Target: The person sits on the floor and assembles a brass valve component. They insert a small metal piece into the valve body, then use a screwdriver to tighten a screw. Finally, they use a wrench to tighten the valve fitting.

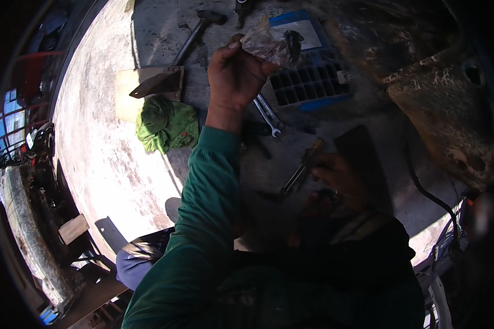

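Overhead, sunlight falls hard on the left of the concrete floor (121,181), leaving the working side in deep shadow. The person's left hand (237,77), at the end of a green sleeve (211,175), is raised with its fingers curled closed on a crumpled clear plastic bag (263,44). Something dark shows at the bag's right end, too unclear to name. The bag is seen against a blue-edged compartment box (311,82), whose rows of small dark cells face upward.

Lower and to the right, the right hand (343,178) lies in gloom, its fingers bent beside a slender metal tool (302,167) with a brass-coloured upper end. The shadow hides how far that hand is open, and whether it grips the tool cannot be told.

Between the hands lie two wrenches (268,116), slanting side by side, near the box's lower left corner. Left of the raised hand, a bunched green cloth (167,125) sits just below a pale board (127,90) carrying a dark, pointed flat piece (155,83). Farther up, a hammer (195,35) rests at a slant with its head uppermost. At the right, a large brown, worn-looking piece (444,104) stands near a black cable (431,194).
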Available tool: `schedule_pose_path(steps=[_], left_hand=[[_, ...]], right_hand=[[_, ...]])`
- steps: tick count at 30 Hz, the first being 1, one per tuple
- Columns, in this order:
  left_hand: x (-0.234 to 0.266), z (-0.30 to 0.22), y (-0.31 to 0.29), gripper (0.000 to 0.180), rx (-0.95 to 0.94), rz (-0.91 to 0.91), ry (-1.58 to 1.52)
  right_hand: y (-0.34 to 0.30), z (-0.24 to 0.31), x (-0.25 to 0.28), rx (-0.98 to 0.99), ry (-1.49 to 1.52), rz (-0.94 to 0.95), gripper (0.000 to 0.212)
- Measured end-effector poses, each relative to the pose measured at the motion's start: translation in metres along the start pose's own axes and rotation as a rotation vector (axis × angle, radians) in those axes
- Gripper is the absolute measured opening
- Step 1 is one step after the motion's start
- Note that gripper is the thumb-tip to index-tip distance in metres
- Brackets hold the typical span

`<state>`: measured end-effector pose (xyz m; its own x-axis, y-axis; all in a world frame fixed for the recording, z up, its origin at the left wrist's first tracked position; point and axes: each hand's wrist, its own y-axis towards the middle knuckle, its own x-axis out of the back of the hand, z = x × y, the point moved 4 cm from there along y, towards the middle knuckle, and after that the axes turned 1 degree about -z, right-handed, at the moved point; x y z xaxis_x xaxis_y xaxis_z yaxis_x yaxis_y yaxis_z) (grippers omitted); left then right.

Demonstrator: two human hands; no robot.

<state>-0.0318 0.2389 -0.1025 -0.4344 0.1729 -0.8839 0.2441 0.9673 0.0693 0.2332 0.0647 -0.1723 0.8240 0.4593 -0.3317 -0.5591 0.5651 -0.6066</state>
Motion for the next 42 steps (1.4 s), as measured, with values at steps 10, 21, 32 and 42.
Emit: schedule_pose_path(steps=[10, 21, 32, 42], left_hand=[[-0.019, -0.007, -0.012, 0.024, -0.029, -0.052, -0.072], [-0.018, -0.001, -0.007, 0.013, -0.091, -0.119, 0.011], [-0.001, 0.014, 0.008, 0.022, -0.051, -0.139, 0.119], [0.033, 0.063, 0.067, 0.031, 0.116, -0.483, 0.803]], right_hand=[[0.010, -0.018, 0.006, 0.031, -0.021, 0.012, 0.015], [0.005, -0.003, 0.003, 0.005, -0.061, 0.015, 0.015], [0.004, -0.008, 0.008, -0.004, -0.068, 0.005, 0.014], [0.004, 0.003, 0.005, -0.078, -0.095, 0.030, 0.018]])
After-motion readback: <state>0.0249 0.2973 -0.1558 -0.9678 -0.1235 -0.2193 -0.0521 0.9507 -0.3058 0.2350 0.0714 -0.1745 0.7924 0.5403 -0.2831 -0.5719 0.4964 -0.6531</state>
